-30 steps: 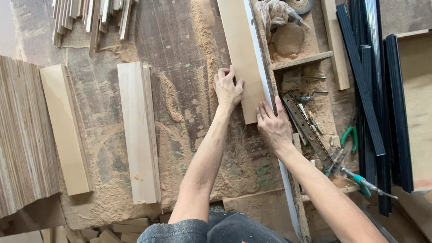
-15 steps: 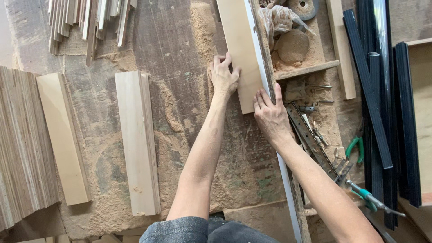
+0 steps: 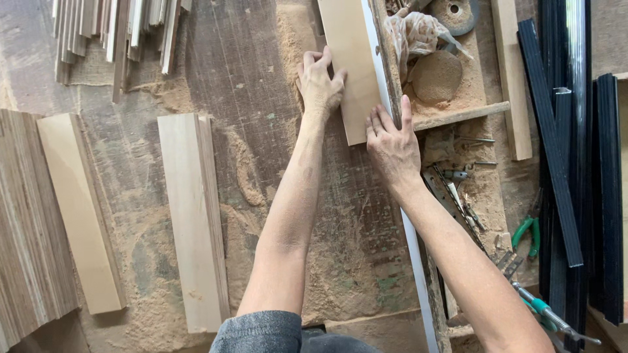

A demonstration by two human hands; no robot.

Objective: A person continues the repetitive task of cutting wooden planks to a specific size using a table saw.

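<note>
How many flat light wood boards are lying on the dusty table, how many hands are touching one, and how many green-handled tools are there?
Flat light wood boards: 3, one under the hands, one in the middle, one at the left
Hands on a board: 2, left hand, right hand
Green-handled tools: 2, pliers and another lower down
Total: 7

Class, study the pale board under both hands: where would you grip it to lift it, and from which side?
Probably the near end of the board, from the left. It lies flat with its right edge against the white rail; the left hand rests on the free left edge, the right hand at the near corner.
</note>
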